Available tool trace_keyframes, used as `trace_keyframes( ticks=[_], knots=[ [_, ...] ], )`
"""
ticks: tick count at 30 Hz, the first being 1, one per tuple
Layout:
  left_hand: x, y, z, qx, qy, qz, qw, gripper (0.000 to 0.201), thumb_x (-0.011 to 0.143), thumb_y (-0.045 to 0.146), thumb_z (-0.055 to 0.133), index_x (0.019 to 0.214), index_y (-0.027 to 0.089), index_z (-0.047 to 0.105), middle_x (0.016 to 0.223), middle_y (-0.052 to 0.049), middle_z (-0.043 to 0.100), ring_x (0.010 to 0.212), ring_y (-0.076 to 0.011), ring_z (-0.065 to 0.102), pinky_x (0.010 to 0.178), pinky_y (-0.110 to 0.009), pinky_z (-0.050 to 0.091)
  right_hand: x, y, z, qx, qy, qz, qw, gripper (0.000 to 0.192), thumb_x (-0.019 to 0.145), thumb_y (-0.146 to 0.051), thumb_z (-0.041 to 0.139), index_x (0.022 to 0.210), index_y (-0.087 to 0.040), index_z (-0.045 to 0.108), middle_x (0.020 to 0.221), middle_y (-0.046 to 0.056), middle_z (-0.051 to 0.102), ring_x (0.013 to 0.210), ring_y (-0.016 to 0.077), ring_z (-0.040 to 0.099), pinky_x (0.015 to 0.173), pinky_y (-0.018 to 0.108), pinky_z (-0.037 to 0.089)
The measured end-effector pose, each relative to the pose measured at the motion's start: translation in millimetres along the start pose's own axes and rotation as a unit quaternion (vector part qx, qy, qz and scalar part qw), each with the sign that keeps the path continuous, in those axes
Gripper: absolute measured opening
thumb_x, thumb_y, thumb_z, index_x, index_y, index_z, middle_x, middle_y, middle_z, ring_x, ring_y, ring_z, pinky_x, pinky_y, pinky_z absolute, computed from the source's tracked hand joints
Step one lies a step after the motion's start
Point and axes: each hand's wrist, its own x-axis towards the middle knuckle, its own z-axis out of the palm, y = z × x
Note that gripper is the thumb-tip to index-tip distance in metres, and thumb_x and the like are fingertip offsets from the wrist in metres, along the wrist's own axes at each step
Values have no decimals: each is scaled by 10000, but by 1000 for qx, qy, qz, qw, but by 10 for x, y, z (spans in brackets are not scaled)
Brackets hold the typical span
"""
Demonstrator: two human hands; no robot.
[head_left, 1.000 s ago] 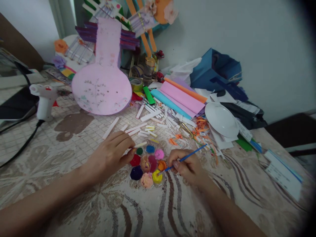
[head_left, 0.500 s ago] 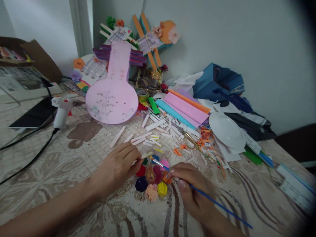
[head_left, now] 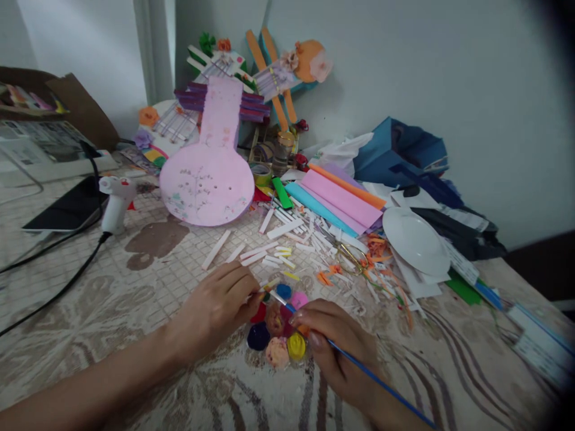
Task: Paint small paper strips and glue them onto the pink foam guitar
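A round paint palette point(head_left: 278, 335) with several coloured wells lies on the patterned tablecloth in front of me. My left hand point(head_left: 220, 305) rests beside its left edge and pinches a small white paper strip point(head_left: 268, 285) over the palette. My right hand point(head_left: 339, 341) grips a thin blue paintbrush point(head_left: 359, 366), whose tip touches the end of that strip while the handle runs back to the lower right.
Loose white paper strips point(head_left: 269, 239) and scissors point(head_left: 348, 254) lie behind the palette. A pink foam guitar shape point(head_left: 209, 179), coloured foam sheets point(head_left: 335, 200) and a white plate point(head_left: 415, 239) stand farther back. A glue gun point(head_left: 114, 200) with a black cord sits at the left.
My right hand has swung the brush from the yellow well up to the paper strip, its handle now pointing back to the lower right. The view has shifted a little.
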Motion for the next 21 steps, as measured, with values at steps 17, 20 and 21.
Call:
trace_keyframes(
  ticks=[17, 20, 21],
  knots=[
    [-6, 1, 0, -19, 8, 7, 1000, 104, 851, 96, 519, 761, 147, 527, 706, -32, 561, 687, -154, 495, 639, -291, 434, -8, 45, 1, 7, 6, 2, 1000, 309, 809, -59, 471, 1084, -169, 561, 942, 76, 657, 917, 152, 627, 783, 260, 540],
    [-6, -1, -2, -23, 5, 4, 1000, 102, 850, 91, 522, 763, 144, 523, 716, -35, 563, 693, -153, 494, 650, -292, 431, -10, 65, -13, -8, 30, 20, 999, 295, 800, -44, 468, 1047, -162, 578, 908, 73, 658, 890, 151, 626, 784, 268, 535],
    [-8, -3, -2, -24, 4, 3, 1000, 104, 850, 89, 521, 762, 144, 521, 716, -34, 562, 693, -152, 493, 651, -291, 430, -9, 65, -18, -2, 35, 22, 999, 295, 798, -39, 463, 1041, -161, 579, 897, 72, 656, 878, 148, 625, 778, 269, 535]
  ],
)
